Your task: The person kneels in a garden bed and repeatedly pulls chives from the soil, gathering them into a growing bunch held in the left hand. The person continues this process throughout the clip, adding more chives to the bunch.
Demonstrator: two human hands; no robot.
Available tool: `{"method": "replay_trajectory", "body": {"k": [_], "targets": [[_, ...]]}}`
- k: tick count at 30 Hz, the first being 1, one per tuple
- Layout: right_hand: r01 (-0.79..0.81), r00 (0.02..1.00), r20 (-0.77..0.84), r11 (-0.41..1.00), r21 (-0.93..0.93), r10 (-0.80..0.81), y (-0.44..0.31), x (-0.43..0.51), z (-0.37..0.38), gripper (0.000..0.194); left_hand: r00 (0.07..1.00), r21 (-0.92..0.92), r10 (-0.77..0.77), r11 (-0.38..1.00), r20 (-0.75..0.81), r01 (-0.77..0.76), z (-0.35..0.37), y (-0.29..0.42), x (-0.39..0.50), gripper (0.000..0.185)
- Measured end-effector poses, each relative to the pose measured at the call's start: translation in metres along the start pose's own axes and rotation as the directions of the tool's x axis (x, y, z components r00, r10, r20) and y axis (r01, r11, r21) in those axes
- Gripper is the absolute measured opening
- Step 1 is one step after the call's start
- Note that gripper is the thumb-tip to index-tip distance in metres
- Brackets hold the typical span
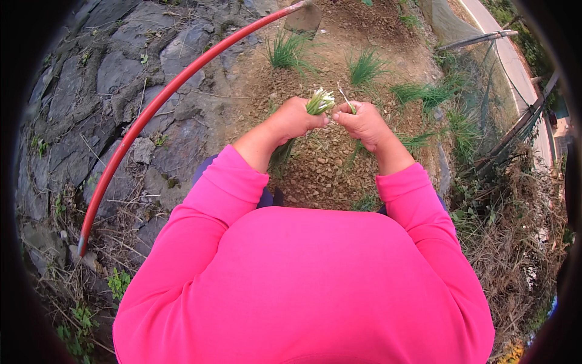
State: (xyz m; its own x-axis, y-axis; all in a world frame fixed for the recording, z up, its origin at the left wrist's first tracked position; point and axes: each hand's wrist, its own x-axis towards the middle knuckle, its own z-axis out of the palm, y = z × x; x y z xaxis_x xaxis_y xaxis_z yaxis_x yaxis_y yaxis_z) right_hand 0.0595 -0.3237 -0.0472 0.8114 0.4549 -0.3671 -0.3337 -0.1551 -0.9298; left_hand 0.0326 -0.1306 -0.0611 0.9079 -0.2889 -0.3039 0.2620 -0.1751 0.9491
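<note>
My left hand [295, 119] is closed around a bundle of green onions or chives [320, 102], their pale cut or root ends pointing up and the green leaves hanging below the fist. Close to its right, my right hand [361, 123] pinches a single thin stalk [346, 97] between thumb and fingers, its whitish end pointing up. The two thumbs are nearly together. Below the hands lies crumbly brown soil [323, 168]. Grassy green clumps [366, 67] of similar leaves grow just beyond the hands.
A long-handled hoe with a red handle [170, 88] lies across the stone paving [120, 73] at the left, its metal blade [303, 20] at the top. More green clumps [427, 94] grow at the right, beside a net fence [495, 91] with wooden poles. Dry brush [514, 227] lies lower right.
</note>
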Motion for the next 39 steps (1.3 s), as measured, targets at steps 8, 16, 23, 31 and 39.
{"method": "replay_trajectory", "body": {"k": [8,16,23,31,39], "targets": [[0.003,0.999,-0.044,0.997,0.073,0.0,0.0,0.002,-0.018,0.018,0.999,-0.033,-0.02,0.999,0.024,0.021,-0.001,0.0,-0.001,0.016],[0.026,0.998,0.06,0.999,-0.028,-0.024,0.006,0.003,-0.003,0.017,0.999,-0.051,-0.026,0.998,0.03,0.028,0.0,0.003,-0.001,0.012],[0.017,1.0,-0.018,0.998,0.053,-0.016,-0.001,0.004,-0.015,0.012,1.0,-0.06,-0.01,0.998,0.027,0.012,0.0,0.001,0.0,0.012],[-0.005,1.0,0.021,0.999,0.038,0.004,-0.002,0.002,-0.009,0.013,0.999,-0.051,-0.012,0.999,0.032,0.013,0.0,0.001,0.002,0.014],[-0.014,1.0,0.011,0.991,0.131,0.013,-0.006,0.004,-0.024,0.013,0.993,-0.206,-0.051,0.976,0.104,0.072,-0.005,0.0,0.001,0.015]]}}
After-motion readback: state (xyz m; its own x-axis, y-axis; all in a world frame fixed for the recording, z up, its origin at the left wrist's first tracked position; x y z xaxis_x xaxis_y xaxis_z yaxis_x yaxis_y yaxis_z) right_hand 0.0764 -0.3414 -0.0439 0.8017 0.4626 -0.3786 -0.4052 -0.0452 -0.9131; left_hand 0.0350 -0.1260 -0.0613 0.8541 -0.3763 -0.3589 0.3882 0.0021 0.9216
